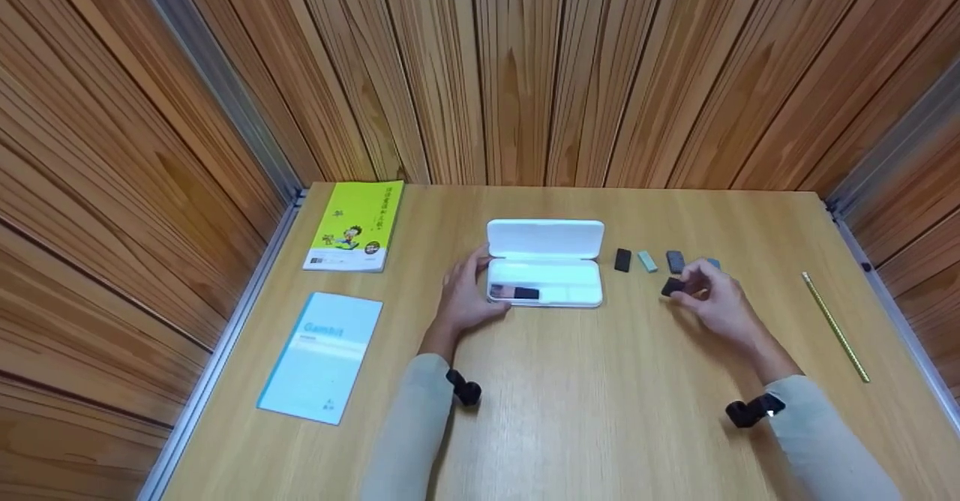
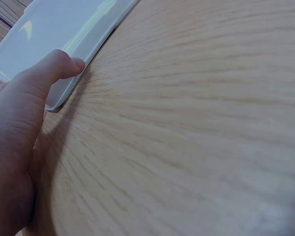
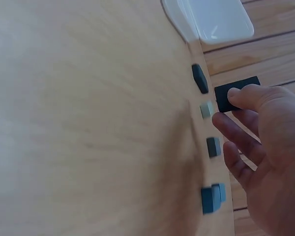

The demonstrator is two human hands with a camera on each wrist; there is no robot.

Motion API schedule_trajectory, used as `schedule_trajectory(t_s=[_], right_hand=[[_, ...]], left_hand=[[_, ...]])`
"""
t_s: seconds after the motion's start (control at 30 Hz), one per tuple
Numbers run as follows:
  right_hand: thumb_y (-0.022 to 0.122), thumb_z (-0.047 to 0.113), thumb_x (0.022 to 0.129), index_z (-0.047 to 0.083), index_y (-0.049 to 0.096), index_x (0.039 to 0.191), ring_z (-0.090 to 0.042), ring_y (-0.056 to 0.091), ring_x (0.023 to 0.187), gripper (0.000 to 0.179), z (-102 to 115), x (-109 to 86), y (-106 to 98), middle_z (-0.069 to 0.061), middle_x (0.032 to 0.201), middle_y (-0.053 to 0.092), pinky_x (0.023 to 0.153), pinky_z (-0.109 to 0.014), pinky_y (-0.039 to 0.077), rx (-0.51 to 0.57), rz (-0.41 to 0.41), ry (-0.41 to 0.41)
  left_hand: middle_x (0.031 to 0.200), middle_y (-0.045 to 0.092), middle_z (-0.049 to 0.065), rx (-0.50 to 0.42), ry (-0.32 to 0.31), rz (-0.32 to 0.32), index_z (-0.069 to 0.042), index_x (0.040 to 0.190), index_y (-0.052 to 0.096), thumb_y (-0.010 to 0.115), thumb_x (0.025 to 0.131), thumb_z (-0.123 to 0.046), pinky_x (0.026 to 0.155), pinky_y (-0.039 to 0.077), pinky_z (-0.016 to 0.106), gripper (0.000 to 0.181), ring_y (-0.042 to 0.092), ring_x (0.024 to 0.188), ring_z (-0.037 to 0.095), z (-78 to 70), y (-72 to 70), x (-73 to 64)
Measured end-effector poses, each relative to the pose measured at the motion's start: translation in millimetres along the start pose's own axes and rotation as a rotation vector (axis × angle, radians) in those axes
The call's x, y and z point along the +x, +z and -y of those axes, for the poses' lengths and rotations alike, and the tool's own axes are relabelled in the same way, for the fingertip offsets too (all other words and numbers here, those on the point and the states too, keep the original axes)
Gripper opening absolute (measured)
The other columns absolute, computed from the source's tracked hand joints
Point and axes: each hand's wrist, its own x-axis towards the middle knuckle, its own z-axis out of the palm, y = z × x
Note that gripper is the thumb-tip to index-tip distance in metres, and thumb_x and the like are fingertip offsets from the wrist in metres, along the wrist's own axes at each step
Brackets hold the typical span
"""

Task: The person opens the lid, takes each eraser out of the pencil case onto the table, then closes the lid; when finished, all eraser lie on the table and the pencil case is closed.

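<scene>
An open white pencil case (image 1: 546,283) stands near the middle of the table, lid raised at the back. My left hand (image 1: 466,295) grips its left end, with the thumb at the front edge in the left wrist view. Inside the case lie a black eraser (image 1: 527,293) and a pinkish patterned piece (image 1: 501,292). My right hand (image 1: 716,298) pinches a black rectangular eraser (image 3: 231,94) between thumb and fingers, over the table right of the case. Beyond it sit a black eraser (image 1: 622,260), a light green one (image 1: 647,261), a grey one (image 1: 675,262) and blue ones (image 3: 207,200).
A yellow-green book (image 1: 352,223) lies at the back left, with a light blue booklet (image 1: 322,358) in front of it. Toward the right edge of the table (image 1: 585,411) lies a gold patterned pencil (image 1: 835,326). Wooden panel walls (image 1: 517,73) enclose the back and sides.
</scene>
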Motion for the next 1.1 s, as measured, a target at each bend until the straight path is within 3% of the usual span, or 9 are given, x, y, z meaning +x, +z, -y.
schedule_trajectory(t_s=[0.2, 0.5, 0.8, 1.1], right_hand=[[0.08, -0.005, 0.099, -0.003, 0.06, 0.117, -0.002, 0.058, 0.093, 0.026, -16.0, -3.7, -16.7, -0.016, 0.11, 0.067, 0.08, -0.014, 0.05, -0.01, 0.081, -0.011], [0.078, -0.003, 0.101, -0.003, 0.059, 0.123, -0.007, 0.06, 0.093, 0.029, -21.2, -3.0, -24.2, -0.019, 0.116, 0.068, 0.082, -0.017, 0.051, -0.011, 0.169, 0.074], [0.077, -0.001, 0.103, -0.001, 0.059, 0.13, -0.009, 0.062, 0.097, 0.033, -21.6, -2.2, -21.2, -0.026, 0.124, 0.07, 0.082, -0.014, 0.052, -0.032, 0.154, 0.105], [0.078, 0.0, 0.102, -0.003, 0.064, 0.136, 0.001, 0.06, 0.099, 0.036, -21.3, -4.8, -18.3, -0.026, 0.131, 0.064, 0.086, -0.006, 0.05, -0.038, 0.085, 0.073]], left_hand=[[0.161, 0.065, 0.004, 0.001, 0.003, -0.007, -0.024, 0.174, 0.036, 0.099, 0.081, -0.037, 0.137, 0.025, 0.062, 0.113, 0.05, 0.159, 0.031, -0.7, 0.0, 0.6], [0.161, 0.066, 0.003, -0.021, 0.018, -0.001, -0.025, 0.175, 0.036, 0.099, 0.081, -0.036, 0.135, 0.026, 0.061, 0.114, 0.051, 0.157, 0.031, 0.7, 1.0, 1.5], [0.159, 0.068, 0.003, -0.027, 0.023, -0.005, -0.023, 0.173, 0.038, 0.099, 0.08, -0.036, 0.137, 0.024, 0.062, 0.112, 0.051, 0.158, 0.031, 1.2, 0.0, 1.0], [0.159, 0.066, 0.002, -0.014, -0.001, -0.007, -0.024, 0.173, 0.037, 0.099, 0.08, -0.038, 0.138, 0.024, 0.063, 0.113, 0.051, 0.158, 0.029, 0.2, 0.5, 0.9]])
